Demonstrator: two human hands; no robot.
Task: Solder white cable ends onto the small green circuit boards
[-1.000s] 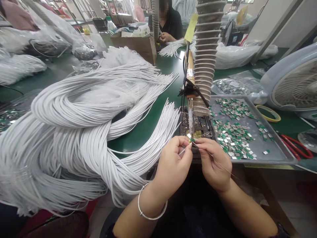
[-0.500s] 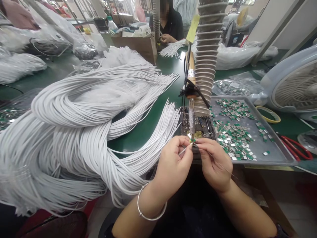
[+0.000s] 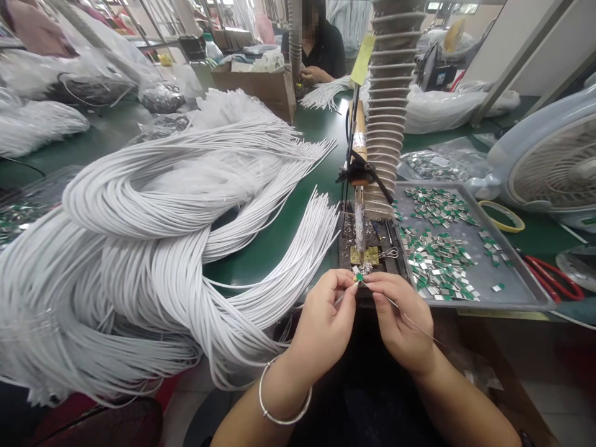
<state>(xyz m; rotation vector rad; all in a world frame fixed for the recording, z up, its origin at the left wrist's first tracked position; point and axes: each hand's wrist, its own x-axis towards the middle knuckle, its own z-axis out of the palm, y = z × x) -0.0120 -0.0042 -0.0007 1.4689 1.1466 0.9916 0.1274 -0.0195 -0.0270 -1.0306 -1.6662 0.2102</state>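
Observation:
My left hand [image 3: 323, 320] is closed, its thumb and fingers pinching a white cable [image 3: 339, 300] together with a small green-and-silver connector board [image 3: 359, 277]. Between the fingers of my right hand [image 3: 404, 323] runs a thin solder wire [image 3: 421, 327]; its front end points at the board, and the rest trails back over the hand. Just beyond both hands, a soldering iron [image 3: 359, 208] with a wooden handle hangs upright, tip down. The board is apart from the tip, on my side of it. Fingers hide the joint between cable and board.
Bundles of white cables [image 3: 153, 261] cover the left side. On the right, a grey tray [image 3: 507, 285] holds many small connector boards, with red-handled pliers [image 3: 552, 279] and a fan [image 3: 559, 155] beyond. A ribbed duct [image 3: 388, 112] stands behind the iron. Another person [image 3: 321, 49] sits opposite.
Both hands have come back towards me, drawing the connector board and solder wire away from the iron's tip. The yellow sponge under the tip shows more now.

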